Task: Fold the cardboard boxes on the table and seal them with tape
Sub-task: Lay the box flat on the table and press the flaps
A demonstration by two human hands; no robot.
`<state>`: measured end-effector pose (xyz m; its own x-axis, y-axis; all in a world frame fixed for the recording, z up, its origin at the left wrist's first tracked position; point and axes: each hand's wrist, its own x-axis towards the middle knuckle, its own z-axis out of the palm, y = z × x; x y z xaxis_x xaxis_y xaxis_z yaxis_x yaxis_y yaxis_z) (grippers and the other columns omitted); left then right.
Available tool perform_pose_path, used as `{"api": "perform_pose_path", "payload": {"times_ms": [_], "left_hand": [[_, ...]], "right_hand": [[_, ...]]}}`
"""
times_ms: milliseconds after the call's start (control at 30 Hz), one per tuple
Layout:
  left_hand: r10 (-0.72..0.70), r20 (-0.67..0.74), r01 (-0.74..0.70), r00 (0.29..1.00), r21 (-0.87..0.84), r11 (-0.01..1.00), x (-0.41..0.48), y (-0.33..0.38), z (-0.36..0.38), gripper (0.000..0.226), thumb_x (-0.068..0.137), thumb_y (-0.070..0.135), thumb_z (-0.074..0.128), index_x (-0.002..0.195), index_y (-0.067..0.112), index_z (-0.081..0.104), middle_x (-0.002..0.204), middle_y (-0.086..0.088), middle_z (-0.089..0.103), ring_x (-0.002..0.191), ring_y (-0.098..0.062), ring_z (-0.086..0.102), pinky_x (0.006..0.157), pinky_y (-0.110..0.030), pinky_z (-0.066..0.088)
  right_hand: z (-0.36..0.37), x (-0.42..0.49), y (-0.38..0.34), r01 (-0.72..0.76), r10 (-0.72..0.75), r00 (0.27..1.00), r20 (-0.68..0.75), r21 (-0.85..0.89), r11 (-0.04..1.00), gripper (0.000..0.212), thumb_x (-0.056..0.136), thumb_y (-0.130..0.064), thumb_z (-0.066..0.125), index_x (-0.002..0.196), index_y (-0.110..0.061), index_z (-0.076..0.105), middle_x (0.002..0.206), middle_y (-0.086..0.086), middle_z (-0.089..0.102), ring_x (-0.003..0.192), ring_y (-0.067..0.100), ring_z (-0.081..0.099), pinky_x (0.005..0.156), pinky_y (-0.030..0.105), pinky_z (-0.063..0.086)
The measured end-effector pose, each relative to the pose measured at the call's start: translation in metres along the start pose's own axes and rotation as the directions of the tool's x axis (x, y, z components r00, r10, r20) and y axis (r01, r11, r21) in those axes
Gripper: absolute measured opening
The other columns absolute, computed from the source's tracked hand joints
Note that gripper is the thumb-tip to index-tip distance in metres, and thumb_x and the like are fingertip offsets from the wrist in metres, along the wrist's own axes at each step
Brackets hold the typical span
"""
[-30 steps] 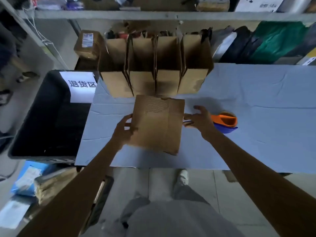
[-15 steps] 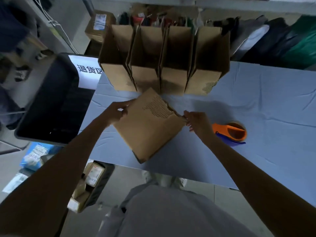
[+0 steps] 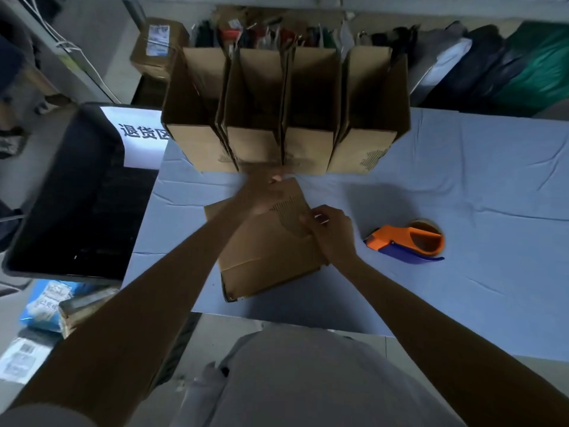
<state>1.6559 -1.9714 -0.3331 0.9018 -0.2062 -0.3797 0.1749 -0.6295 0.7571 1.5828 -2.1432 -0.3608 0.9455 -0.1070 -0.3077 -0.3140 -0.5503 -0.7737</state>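
A flattened corrugated cardboard box [image 3: 271, 251] lies on the wrinkled blue tablecloth [image 3: 477, 192]. Its far corner is gripped by the blurred left hand [image 3: 264, 192]; its right edge is pinched by the right hand [image 3: 331, 234]. An orange plastic tape dispenser [image 3: 406, 240] rests nearby.

The scene is dim and bluish, with low contrast. The left hand [image 3: 264, 192] is smeared by motion blur, its fingers hard to separate, while the right hand [image 3: 329, 232] just beside it reads a little sharper. Soft shadow falls on the table cloth [image 3: 492, 186] beyond the right hand. Both forearms look very dark. Wide-angle distortion bows the shelf [image 3: 431, 1] far above the hands and stretches the frame edges.
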Motion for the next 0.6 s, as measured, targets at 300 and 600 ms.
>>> {"api": "perform_pose_path", "payload": {"times_ms": [300, 600], "left_hand": [[0.170, -0.010, -0.152, 0.985, 0.402, 0.903, 0.017, -0.002, 0.040, 0.014, 0.087, 0.028, 0.061, 0.093, 0.036, 0.070, 0.119, 0.003, 0.052, 0.123, -0.021, 0.039, 0.104, -0.041, 0.026], [0.381, 0.018, -0.373, 0.924, 0.252, 0.893, 0.027, -0.019, 0.041, 0.024, 0.069, 0.033, 0.066, 0.077, 0.055, 0.060, 0.081, 0.014, 0.063, 0.095, -0.022, 0.055, 0.085, -0.053, 0.045]], "right_hand": [[0.018, -0.017, -0.005, -0.030, 0.022, 0.990, -0.140, -0.057, 0.998, 0.017, 0.084, -0.028, 0.065, 0.082, -0.015, 0.076, 0.080, 0.002, 0.070, 0.073, 0.017, 0.060, 0.067, 0.034, 0.049], [0.031, -0.039, 0.008, -0.154, 0.163, 0.965, -0.206, 0.058, 0.986, 0.014, 0.079, -0.031, 0.070, 0.079, -0.017, 0.073, 0.078, -0.001, 0.071, 0.076, 0.017, 0.064, 0.069, 0.038, 0.053]]}}
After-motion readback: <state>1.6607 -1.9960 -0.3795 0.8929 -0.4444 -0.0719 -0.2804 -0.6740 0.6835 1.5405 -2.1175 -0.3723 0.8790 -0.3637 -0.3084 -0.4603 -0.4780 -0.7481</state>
